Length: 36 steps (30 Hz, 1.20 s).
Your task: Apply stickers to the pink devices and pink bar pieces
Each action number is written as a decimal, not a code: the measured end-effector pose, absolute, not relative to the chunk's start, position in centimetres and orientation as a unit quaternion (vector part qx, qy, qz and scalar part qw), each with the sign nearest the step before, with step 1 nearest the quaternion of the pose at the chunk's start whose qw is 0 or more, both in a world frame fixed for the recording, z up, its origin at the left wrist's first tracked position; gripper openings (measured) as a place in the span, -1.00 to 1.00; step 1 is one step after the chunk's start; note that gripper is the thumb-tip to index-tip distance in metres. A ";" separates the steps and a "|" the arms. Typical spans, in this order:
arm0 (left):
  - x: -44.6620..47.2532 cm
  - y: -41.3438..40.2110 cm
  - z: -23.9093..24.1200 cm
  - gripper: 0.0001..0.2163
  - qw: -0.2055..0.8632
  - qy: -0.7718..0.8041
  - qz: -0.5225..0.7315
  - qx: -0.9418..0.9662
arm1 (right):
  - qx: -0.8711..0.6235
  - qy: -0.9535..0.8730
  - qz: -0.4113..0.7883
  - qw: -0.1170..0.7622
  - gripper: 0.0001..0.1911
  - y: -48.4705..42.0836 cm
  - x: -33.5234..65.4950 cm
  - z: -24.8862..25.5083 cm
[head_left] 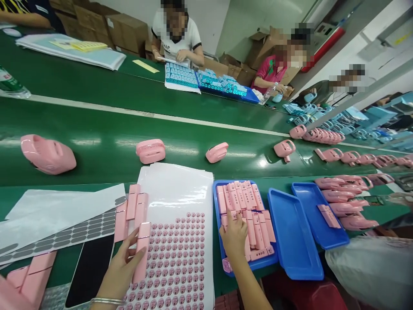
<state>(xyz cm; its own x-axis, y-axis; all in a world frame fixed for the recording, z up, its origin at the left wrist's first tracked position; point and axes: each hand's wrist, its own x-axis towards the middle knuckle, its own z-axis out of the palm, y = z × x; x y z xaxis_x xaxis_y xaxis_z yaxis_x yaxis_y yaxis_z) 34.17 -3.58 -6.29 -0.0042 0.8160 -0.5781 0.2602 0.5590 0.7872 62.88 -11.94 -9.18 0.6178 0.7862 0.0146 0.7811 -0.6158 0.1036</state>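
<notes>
One long pink bar is held tilted over the sticker sheet; more pink bars lie in rows in the blue tray.

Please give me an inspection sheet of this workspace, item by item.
Surface: green table beside a green conveyor belt.
Job's things: pink bar over sticker sheet; more pink bars in blue tray.
Clutter: two further blue trays, grey label sheet.
Grippers: left hand holds the pink bar; right hand rests on the tray's bars.
Cables: nothing seen.
Surroundings: pink housings on the belt; other people opposite; cardboard boxes.
</notes>
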 end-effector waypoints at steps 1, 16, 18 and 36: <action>34.3 -3.7 -6.2 -0.33 0.588 0.663 0.240 0.397 | 0.900 0.432 0.031 0.042 -0.48 -11.8 62.8 -9.0; 34.0 -4.3 -6.7 -0.33 0.628 0.664 0.240 0.327 | 0.901 0.424 0.023 -0.094 -0.54 -1.5 66.0 -7.9; 34.0 -4.3 -6.3 -0.35 0.638 0.673 0.241 0.286 | 0.893 0.432 0.008 -0.125 -0.58 -2.6 64.5 -8.3; 34.8 -4.7 -4.7 -0.54 0.715 0.639 0.266 0.100 | 0.845 0.400 -0.211 -0.285 -0.52 -5.1 56.4 -11.2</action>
